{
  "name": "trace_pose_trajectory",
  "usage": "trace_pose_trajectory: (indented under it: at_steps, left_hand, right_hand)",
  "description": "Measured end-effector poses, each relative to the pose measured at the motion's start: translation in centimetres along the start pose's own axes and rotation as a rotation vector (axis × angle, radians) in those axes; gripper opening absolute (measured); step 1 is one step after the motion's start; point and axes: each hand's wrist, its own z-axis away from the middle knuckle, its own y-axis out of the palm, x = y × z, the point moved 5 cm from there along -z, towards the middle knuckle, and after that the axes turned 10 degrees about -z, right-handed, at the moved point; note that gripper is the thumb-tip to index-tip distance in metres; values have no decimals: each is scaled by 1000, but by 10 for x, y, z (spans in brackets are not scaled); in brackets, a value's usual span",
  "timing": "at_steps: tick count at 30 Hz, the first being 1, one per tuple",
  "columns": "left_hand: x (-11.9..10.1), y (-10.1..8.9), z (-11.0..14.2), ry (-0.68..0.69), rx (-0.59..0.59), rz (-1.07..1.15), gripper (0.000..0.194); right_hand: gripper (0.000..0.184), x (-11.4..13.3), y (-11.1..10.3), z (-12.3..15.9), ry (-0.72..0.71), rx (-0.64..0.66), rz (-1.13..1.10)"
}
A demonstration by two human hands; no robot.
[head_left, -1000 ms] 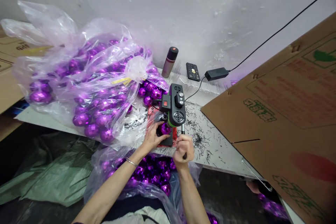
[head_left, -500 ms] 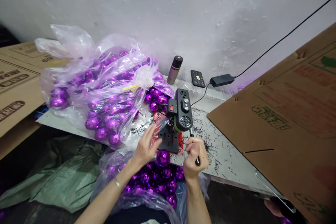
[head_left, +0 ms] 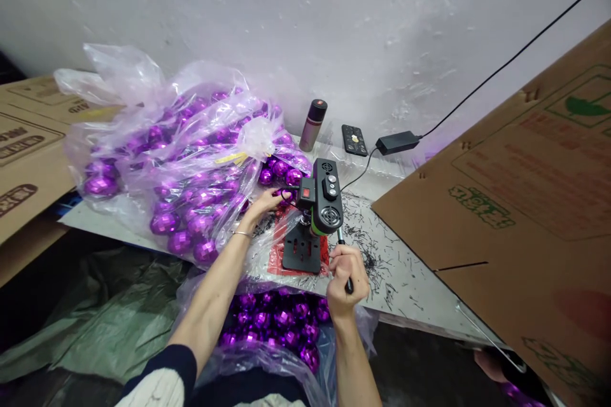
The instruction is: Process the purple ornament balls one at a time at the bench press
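My right hand is wrapped round the black-gripped lever at the right side of a small black bench press machine. The machine has a red switch, round vents and a slotted black base plate. To its left, my left hand reaches in among loose purple mirrored balls. Its fingers close round one purple ball, partly hidden by the fingers and the switch box. Under the base lies a red sheet. Below the table edge, an open plastic bag holds several more purple balls.
Large clear bags of purple balls fill the table's left. Behind stand a bottle, a phone and a power adapter with its cord. Cardboard boxes flank both sides. Dark shavings litter the tabletop.
My left hand has moved from in front of the base plate up and away to the balls behind. A ball that was dropping by the table edge is now down among the others.
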Motion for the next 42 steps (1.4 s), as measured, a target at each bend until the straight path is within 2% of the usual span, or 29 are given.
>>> trace_pose_trajectory:
  at_steps: [3, 6, 8, 11, 13, 16, 19, 23, 28, 33, 35, 42]
  left_hand:
    - [9, -8, 19, 8, 9, 123, 49]
    - [17, -19, 56, 25, 31, 478, 56]
    - [21, -19, 88, 45, 101, 714, 58]
    - [27, -4, 130, 46, 189, 870, 51]
    - [34, 13, 145, 32, 184, 885, 50]
    - [43, 39, 146, 81, 101, 760, 53]
    - [46, 55, 136, 237, -15, 501, 55]
    - [46, 62, 128, 387, -127, 167, 51]
    - [42, 64, 126, 511, -180, -130, 54]
    - [36, 60, 132, 714, -166, -254, 53]
    - [35, 59, 132, 755, -174, -280, 53]
    - [45, 71, 119, 714, -141, -217, 61]
  right_hand:
    - [35, 2, 0, -2, -5, 8, 8]
    - [36, 3, 0, -5, 7, 7, 10]
    - [37, 5, 0, -9, 31, -21, 3]
    - [38, 7, 0, -19, 72, -69, -17]
    - [39, 10, 1, -27, 91, -76, -22]
    - [40, 13, 1, -33, 105, -62, -28]
    - [39, 14, 1, -34, 113, -48, -27]
    - [38, 15, 2, -32, 91, -37, -23]
    - [37, 15, 1, -30, 94, -27, -6]
    - [36, 13, -1, -25, 99, -25, 14]
    - [36, 13, -1, -24, 89, -18, 19]
    - [35, 12, -1, -19, 76, -12, 21]
